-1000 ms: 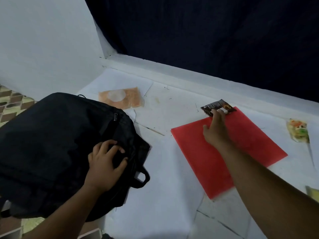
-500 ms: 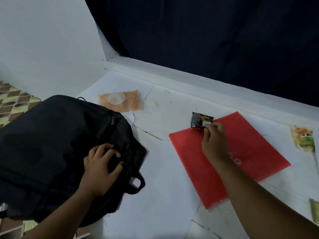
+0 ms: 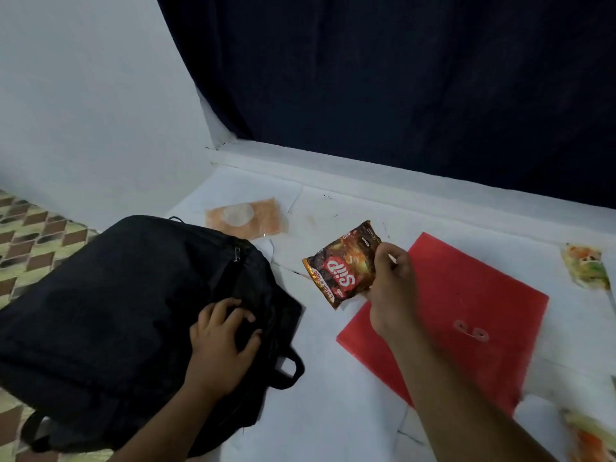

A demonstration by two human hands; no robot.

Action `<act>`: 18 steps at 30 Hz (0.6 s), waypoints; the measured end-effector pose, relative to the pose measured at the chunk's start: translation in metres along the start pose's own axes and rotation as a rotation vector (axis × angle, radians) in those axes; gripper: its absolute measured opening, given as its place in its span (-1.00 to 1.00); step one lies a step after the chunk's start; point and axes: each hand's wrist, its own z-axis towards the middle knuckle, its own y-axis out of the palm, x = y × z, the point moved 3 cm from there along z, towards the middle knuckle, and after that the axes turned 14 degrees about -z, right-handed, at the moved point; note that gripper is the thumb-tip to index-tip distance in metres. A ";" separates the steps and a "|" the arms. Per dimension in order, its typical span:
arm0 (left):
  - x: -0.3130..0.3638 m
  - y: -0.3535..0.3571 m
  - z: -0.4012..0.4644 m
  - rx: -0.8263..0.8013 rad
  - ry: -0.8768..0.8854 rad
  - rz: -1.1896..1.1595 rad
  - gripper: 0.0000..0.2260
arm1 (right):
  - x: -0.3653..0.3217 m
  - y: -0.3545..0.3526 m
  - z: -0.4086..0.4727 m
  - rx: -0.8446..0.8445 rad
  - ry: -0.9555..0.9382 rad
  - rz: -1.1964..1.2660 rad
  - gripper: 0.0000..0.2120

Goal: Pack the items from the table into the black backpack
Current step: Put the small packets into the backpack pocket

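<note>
The black backpack (image 3: pixel 110 305) lies on the left of the white table, partly over its edge. My left hand (image 3: pixel 221 341) grips the fabric near its top opening, by the carry handle. My right hand (image 3: pixel 393 291) pinches a dark brown snack packet (image 3: pixel 343 263) by its right edge and holds it lifted above the table, between the backpack and a red envelope folder (image 3: pixel 466 311) that lies flat.
An orange packet (image 3: pixel 248 216) lies at the back behind the backpack. A yellow-green packet (image 3: pixel 586 270) sits at the right edge and another packet (image 3: pixel 590 435) at the lower right. A dark curtain (image 3: pixel 400 78) hangs behind the table. Patterned floor (image 3: pixel 30 238) shows at left.
My right hand picked the brown packet off the red folder's far corner, lifted it and carried it left toward the backpack. My left hand stayed on the backpack.
</note>
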 end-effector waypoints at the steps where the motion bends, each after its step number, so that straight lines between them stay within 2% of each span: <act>1: 0.000 0.000 0.000 -0.010 0.001 -0.002 -0.69 | 0.004 0.009 -0.008 -0.062 0.102 0.095 -0.79; 3: 0.001 -0.001 0.000 -0.026 0.005 -0.003 -0.66 | 0.012 0.023 -0.023 -0.186 0.194 0.182 -0.57; 5: 0.006 -0.007 0.000 -0.010 0.016 -0.013 -0.63 | 0.015 0.033 -0.038 -0.238 0.228 0.218 -0.39; 7: 0.013 -0.021 0.001 0.074 0.041 0.001 -0.67 | 0.018 0.040 -0.047 -0.247 0.250 0.216 -0.34; 8: 0.016 -0.030 0.002 0.123 0.047 0.019 -0.69 | 0.018 0.044 -0.051 -0.263 0.254 0.202 -0.37; 10: 0.015 -0.048 0.007 0.157 0.004 0.095 -0.53 | 0.016 0.052 -0.059 -0.337 0.235 0.153 -0.53; 12: 0.005 -0.069 0.018 0.113 -0.082 0.219 -0.33 | 0.015 0.064 -0.069 -0.388 0.199 0.101 -0.67; 13: -0.002 -0.080 0.024 0.074 -0.117 0.275 -0.30 | 0.016 0.071 -0.073 -0.394 0.188 0.083 -0.71; 15: -0.016 -0.099 0.033 -0.008 -0.156 0.316 -0.37 | 0.020 0.085 -0.082 -0.386 0.162 0.031 -0.75; 18: -0.027 -0.123 0.042 -0.004 -0.089 0.103 -0.62 | 0.029 0.104 -0.092 -0.338 0.074 -0.179 -0.78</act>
